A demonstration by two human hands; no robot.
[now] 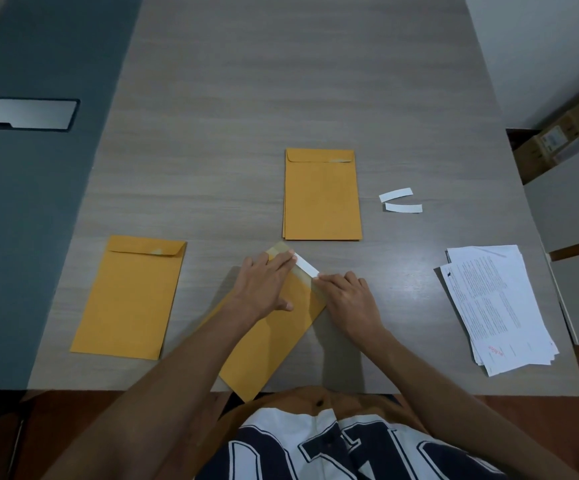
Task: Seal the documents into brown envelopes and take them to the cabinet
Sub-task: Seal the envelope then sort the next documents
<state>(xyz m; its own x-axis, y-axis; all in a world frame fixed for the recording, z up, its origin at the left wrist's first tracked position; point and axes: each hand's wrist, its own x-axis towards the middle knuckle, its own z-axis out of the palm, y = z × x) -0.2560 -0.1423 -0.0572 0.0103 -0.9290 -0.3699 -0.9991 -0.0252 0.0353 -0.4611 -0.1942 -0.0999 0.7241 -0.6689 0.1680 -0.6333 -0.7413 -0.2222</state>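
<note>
A brown envelope (267,344) lies tilted on the table in front of me, its flap end pointing away. My left hand (264,285) presses flat on the envelope near the flap. My right hand (347,296) pinches the end of a white adhesive strip (306,265) that runs along the flap. A sealed brown envelope (129,299) lies to the left. A small stack of brown envelopes (322,199) lies farther back in the middle. A stack of printed documents (499,306) sits at the right.
Two peeled white strips (399,201) lie on the wooden table (281,81) right of the envelope stack. A grey panel with a metal plate (25,114) runs along the left. Cardboard boxes (558,140) stand beyond the right edge.
</note>
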